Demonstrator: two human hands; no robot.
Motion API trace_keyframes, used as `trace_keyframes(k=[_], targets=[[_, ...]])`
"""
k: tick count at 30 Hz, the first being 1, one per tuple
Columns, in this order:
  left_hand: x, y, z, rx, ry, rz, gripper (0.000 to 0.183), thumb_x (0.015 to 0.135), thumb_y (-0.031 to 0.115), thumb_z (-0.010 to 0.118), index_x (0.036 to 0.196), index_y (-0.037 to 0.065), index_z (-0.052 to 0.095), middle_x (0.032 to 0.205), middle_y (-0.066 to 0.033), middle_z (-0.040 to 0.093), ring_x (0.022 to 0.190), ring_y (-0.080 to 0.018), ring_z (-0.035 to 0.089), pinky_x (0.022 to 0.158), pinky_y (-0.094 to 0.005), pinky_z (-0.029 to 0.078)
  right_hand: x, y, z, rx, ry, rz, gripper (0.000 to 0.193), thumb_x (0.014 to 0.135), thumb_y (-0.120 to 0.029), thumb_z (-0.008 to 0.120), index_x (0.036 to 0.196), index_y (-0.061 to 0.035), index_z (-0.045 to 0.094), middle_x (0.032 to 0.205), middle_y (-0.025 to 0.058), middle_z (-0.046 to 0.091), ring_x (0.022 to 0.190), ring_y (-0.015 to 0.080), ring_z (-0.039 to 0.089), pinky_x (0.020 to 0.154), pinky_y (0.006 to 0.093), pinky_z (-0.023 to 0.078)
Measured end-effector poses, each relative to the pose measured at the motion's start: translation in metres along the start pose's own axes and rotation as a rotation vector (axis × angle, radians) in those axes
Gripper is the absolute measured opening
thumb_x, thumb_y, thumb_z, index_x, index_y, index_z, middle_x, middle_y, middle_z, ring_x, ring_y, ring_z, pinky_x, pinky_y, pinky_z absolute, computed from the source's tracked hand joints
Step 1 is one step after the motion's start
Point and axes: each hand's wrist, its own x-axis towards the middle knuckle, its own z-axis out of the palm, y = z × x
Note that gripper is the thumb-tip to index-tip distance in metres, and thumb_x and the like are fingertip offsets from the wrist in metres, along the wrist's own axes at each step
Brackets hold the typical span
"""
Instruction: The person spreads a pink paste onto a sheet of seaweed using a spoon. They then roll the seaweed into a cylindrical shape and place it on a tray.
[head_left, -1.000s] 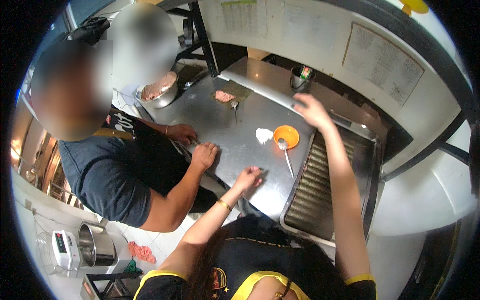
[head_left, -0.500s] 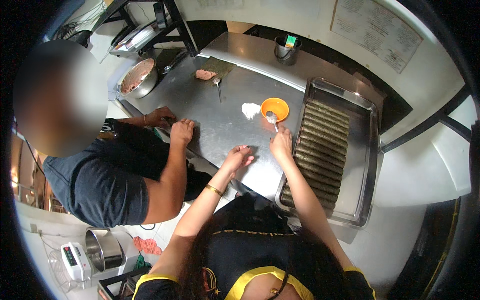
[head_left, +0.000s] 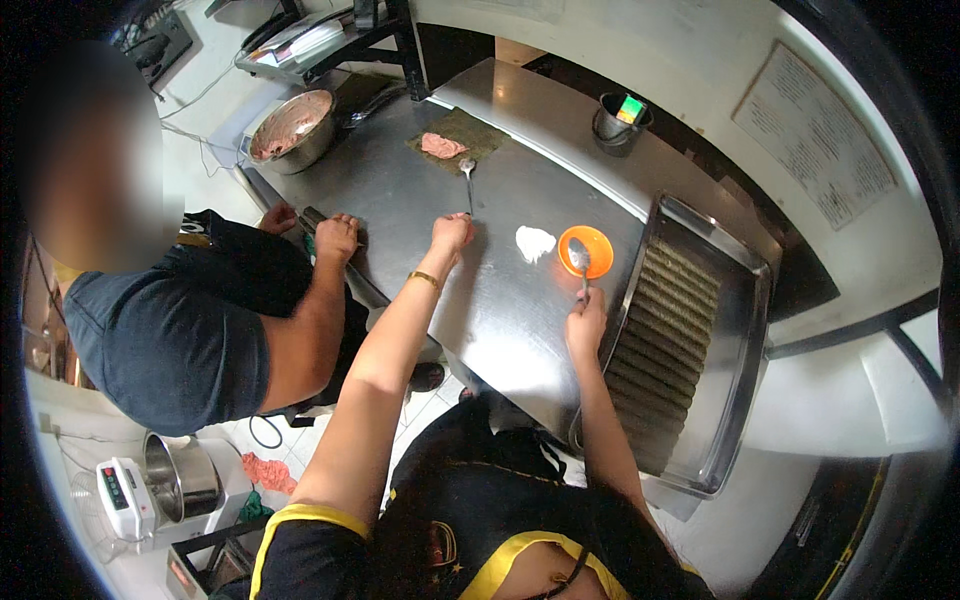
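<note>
My left hand (head_left: 455,236) reaches forward over the steel table, its fingers closed at the handle end of a spoon (head_left: 467,172). That spoon's bowl lies by a dark seaweed sheet (head_left: 481,131) bearing a lump of pink ground meat (head_left: 443,147). In my right hand (head_left: 586,325) is a second spoon (head_left: 579,256), held by its handle with its bowl over the small orange bowl (head_left: 601,244). A white, paste-like smear (head_left: 535,243) sits on the table just left of the orange bowl.
At right, a metal tray (head_left: 757,300) holds a row of seaweed rolls (head_left: 670,345). A co-worker (head_left: 190,340) stands at left, both hands at the table edge. Beyond are a mixing bowl (head_left: 318,140) of pink meat and a dark bucket (head_left: 615,135).
My left hand has moved forward and left to the spoon near the seaweed sheet, closing at its handle. My right hand still holds its spoon at the orange bowl. The view has shifted.
</note>
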Motion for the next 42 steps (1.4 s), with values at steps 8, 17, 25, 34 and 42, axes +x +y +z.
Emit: trace_keyframes(k=[8, 17, 25, 34, 42], targets=[[0.184, -0.03, -0.071, 0.324, 0.352, 0.123, 0.026, 0.084, 0.01, 0.053, 0.058, 0.005, 0.05, 0.053, -0.0034, 0.048, 0.045, -0.0138, 0.043, 0.041, -0.0302, 0.031, 0.079, -0.051, 0.099, 0.108, -0.151, -0.237, 0.012, 0.077, -0.011, 0.061, 0.084, -0.0022, 0.064, 0.065, 0.0078, 0.06, 0.063, 0.0146, 0.058, 0.06, 0.0283, 0.043], [0.24, -0.004, -0.068, 0.331, 0.351, -0.12, 0.03, 0.082, 0.025, 0.055, 0.092, -0.002, 0.065, 0.1, -0.0201, 0.064, 0.098, -0.0326, 0.06, 0.082, -0.0363, 0.046, 0.154, -0.074, 0.228, 0.118, -0.177, 0.039, 0.023, 0.071, -0.022, 0.065, 0.083, -0.0021, 0.066, 0.077, 0.0167, 0.065, 0.072, 0.0297, 0.064, 0.066, 0.0386, 0.049], [0.254, 0.032, -0.063, 0.103, 0.273, -0.055, 0.016, 0.077, 0.011, 0.057, 0.07, -0.003, 0.061, 0.068, -0.0146, 0.062, 0.058, -0.021, 0.06, 0.05, -0.0366, 0.044, 0.16, -0.087, 0.271, -0.078, -0.03, -0.103, 0.019, 0.065, -0.016, 0.07, 0.073, 0.0003, 0.066, 0.063, 0.0158, 0.063, 0.058, 0.0269, 0.061, 0.058, 0.0368, 0.047], [0.251, 0.05, -0.06, -0.229, 0.29, -0.102, 0.016, 0.076, 0.002, 0.055, 0.06, 0.002, 0.053, 0.055, -0.0059, 0.051, 0.044, -0.0145, 0.047, 0.035, -0.0299, 0.029, 0.161, -0.073, 0.253, 0.579, -0.091, 0.332, 0.007, 0.07, -0.006, 0.069, 0.068, -0.0032, 0.063, 0.06, -0.0007, 0.055, 0.053, 0.0101, 0.048, 0.049, 0.0271, 0.037], [0.284, 0.04, -0.059, -0.118, 0.309, -0.156, 0.017, 0.078, 0.008, 0.054, 0.063, 0.001, 0.054, 0.056, -0.008, 0.054, 0.043, -0.0168, 0.049, 0.036, -0.0321, 0.032, 0.171, -0.043, 0.236, 0.648, 0.041, 0.343, 0.006, 0.075, -0.007, 0.067, 0.076, -0.0055, 0.061, 0.06, -0.0044, 0.049, 0.047, 0.0074, 0.04, 0.043, 0.0253, 0.029]])
